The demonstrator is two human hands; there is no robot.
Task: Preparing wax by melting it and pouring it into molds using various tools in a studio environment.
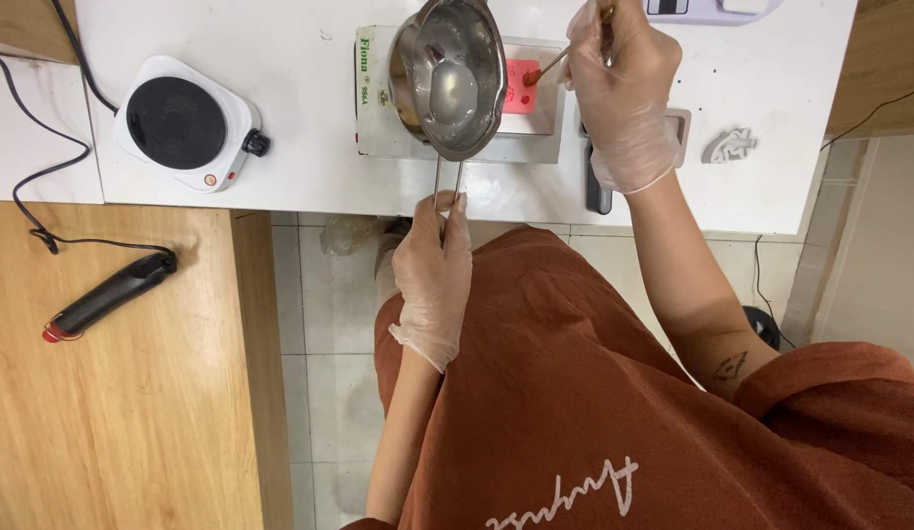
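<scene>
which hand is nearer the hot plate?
Left. The left hand grips the metal pot by its handle, below and to the right of the hot plate. The right hand, holding a stick, is farther right, beyond the pot.

white box [378,118] | under pan, table centre | green print on flap
</scene>
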